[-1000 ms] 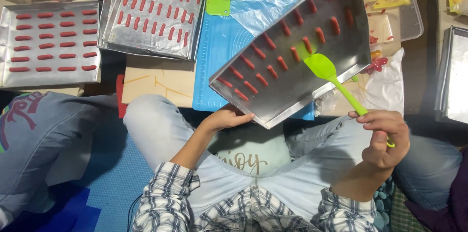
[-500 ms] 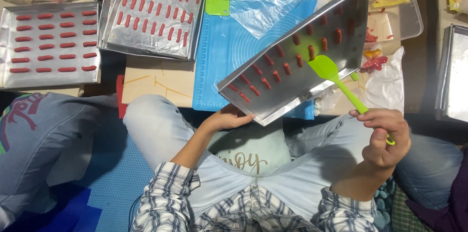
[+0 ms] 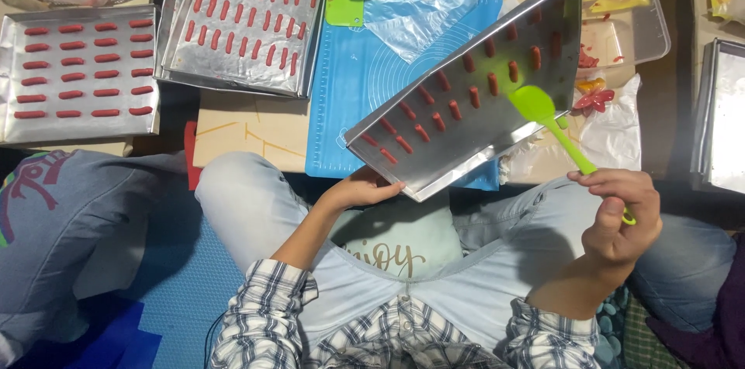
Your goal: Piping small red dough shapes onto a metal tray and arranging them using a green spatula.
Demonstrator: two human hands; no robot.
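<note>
My left hand (image 3: 358,190) grips the near edge of a metal baking tray (image 3: 497,132), lifted and tilted above my lap. Several short red dough sticks (image 3: 454,109) lie in rows on it. My right hand (image 3: 617,218) holds a lime-green spatula (image 3: 543,117) by its handle, and the blade rests on the tray near its right side.
Two more metal trays with red sticks, one at the left (image 3: 77,74) and one at the top (image 3: 240,16), lie on the low table. A blue silicone mat (image 3: 349,105), a clear plastic bag (image 3: 419,16), an empty tray (image 3: 725,117) at right and another person's knee (image 3: 70,237) at left surround me.
The tilted tray has swung to a steeper angle and dropped slightly. The spatula blade has slid down along the tray surface while my right hand stayed near my knee.
</note>
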